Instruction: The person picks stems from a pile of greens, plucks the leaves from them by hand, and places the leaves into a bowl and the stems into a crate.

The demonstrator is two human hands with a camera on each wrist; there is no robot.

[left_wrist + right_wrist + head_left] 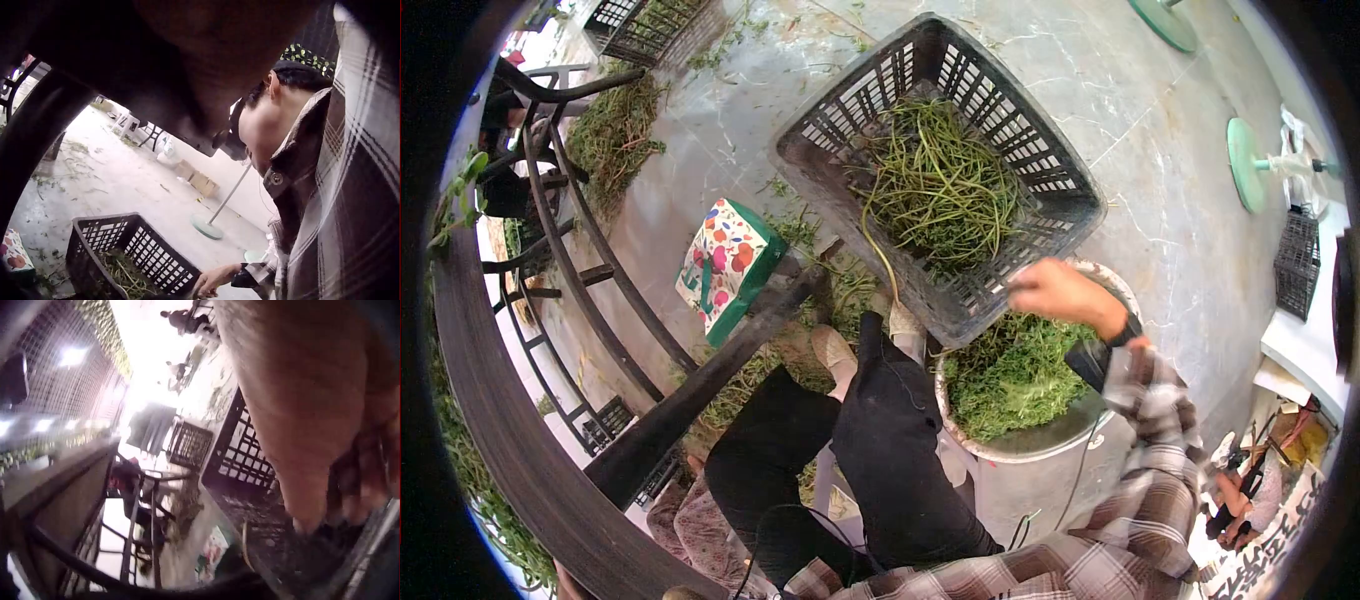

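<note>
My right hand [1065, 298] is blurred above the near right rim of a black plastic crate [1040, 140]. Its fingers [359, 503] hang loosely bent in the right wrist view, and no held thing shows. Long green stems [940, 185] lie tangled inside the crate. Under the hand stands a round tub [1040, 452], heaped with leafy green sprigs [1020, 380]. The head view does not show my left hand; in the left wrist view a dark, close part of the left hand [206, 56] fills the top, its fingers hidden.
A dark table edge [520, 400] curves along the left, beside a black metal frame [600, 290]. On the floor stands a flowered box-like bag [730, 265] near loose greens [615, 130]. Green round stand bases [1245, 165] are at the right. Another person [1235, 500] appears at lower right.
</note>
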